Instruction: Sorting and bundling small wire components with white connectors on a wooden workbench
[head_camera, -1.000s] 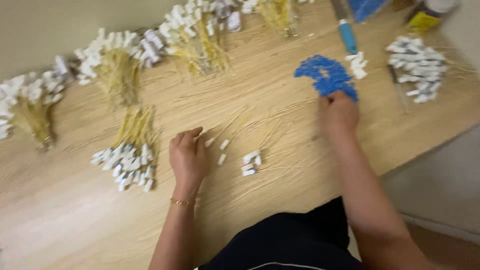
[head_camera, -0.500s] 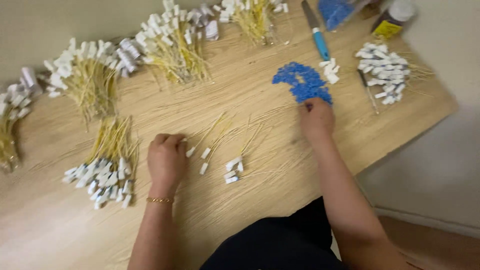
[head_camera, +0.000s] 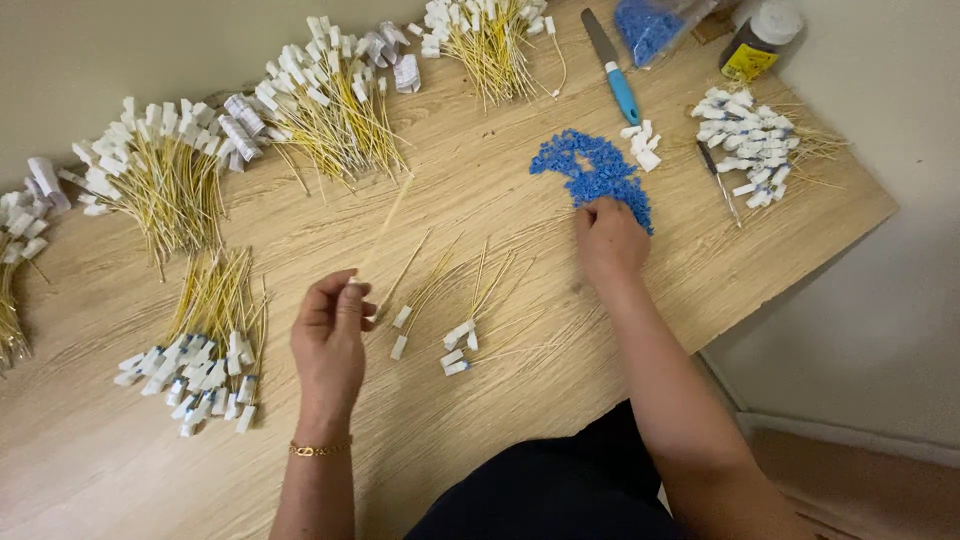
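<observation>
Left hand (head_camera: 328, 345): grip pinched shut on one thin yellow wire (head_camera: 385, 228) raised above the light wooden worktop (head_camera: 480, 420). Right hand (head_camera: 610, 240): fingertips in the heap of small blue plastic beads (head_camera: 592, 172); grip state hidden beneath the knuckles.

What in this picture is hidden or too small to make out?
All in the head view:
- Right hand: its fingertips sink into the blue bead pile, so whether they pinch a bead cannot be told.
- Left hand: it pinches a yellow stick, but its own fingers hide the grip.
- Blue bag: cut off by the top edge.
- Far-left tag bundle: cut off by the left edge.
- Single beads: too small to tell their shape.
</observation>
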